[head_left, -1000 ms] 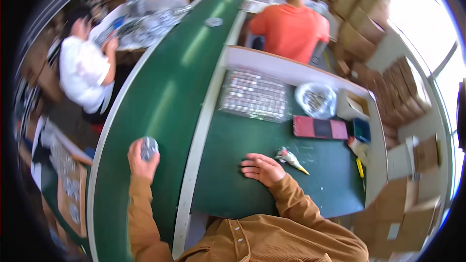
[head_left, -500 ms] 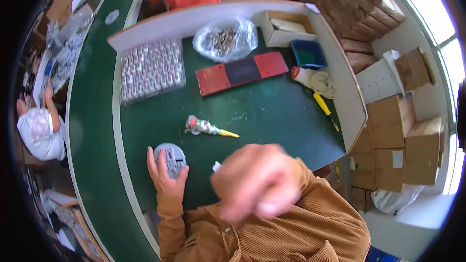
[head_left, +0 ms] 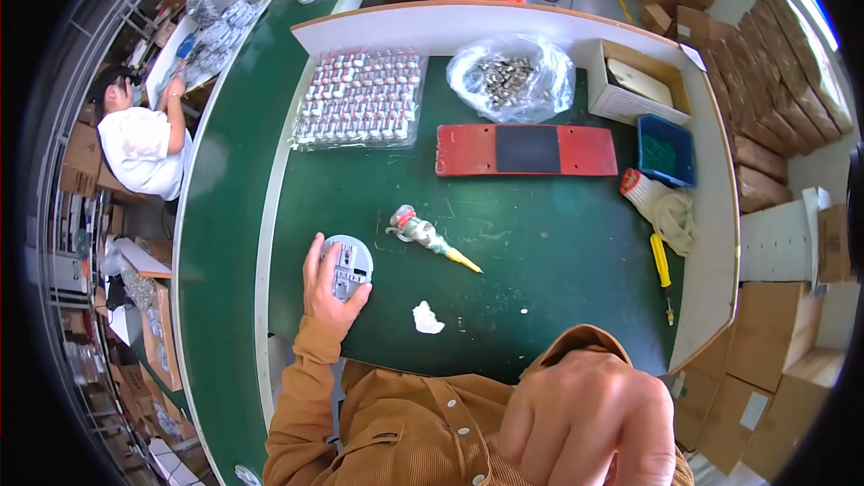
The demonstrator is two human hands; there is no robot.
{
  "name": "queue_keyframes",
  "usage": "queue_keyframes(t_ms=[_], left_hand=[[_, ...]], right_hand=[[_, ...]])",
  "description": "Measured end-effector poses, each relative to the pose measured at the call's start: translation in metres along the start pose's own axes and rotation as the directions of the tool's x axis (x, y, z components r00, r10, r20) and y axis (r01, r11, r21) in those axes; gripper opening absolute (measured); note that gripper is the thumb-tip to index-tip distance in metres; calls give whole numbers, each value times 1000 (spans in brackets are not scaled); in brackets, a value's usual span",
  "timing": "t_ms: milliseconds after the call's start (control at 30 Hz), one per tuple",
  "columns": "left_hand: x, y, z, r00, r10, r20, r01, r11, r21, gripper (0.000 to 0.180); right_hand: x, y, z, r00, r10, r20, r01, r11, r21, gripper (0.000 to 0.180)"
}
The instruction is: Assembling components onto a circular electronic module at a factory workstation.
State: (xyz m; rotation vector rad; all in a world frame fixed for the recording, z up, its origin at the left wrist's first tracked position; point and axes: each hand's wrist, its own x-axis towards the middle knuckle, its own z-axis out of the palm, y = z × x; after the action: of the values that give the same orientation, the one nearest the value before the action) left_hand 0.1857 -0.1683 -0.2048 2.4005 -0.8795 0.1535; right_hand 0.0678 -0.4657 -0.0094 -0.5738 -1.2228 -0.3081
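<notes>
My left hand grips a round grey plastic housing with slots and small fittings in its face, fingers on its left side and thumb at its lower right. Raised close to the camera at the lower right is my right hand, back of the hand up and fingers curled down. Anything in those fingers is hidden. Between the hands, a wrapped squeeze tube with a red band and yellow nozzle lies on the green table. Nearer to me is a crumpled white scrap.
Small red-and-white parts fill a clear tray. Beside it are a bag of metal pieces, an open carton, a red board, a blue bin, a glove and a yellow screwdriver. A low white wall borders the table.
My right hand has moved from over the table's near middle to the lower right, uncovering the white scrap. The left hand keeps hold of the grey housing. The whole view has shifted.
</notes>
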Motion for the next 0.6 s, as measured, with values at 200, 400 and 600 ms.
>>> queue_keyframes(t_ms=[200,400,600], left_hand=[[1,-7,-1,1000,1,-4,-1,1000,13,77],[6,-2,-1,1000,12,17,-12,1000,-1,76],[6,-2,-3,999,7,35,-7,1000,-20,76]], right_hand=[[-9,0,-4,999,-1,-41,3,999,54,17],[-11,1,-6,999,-2,-51,7,996,86,16],[-9,7,-11,999,22,-40,-16,988,151,15]])
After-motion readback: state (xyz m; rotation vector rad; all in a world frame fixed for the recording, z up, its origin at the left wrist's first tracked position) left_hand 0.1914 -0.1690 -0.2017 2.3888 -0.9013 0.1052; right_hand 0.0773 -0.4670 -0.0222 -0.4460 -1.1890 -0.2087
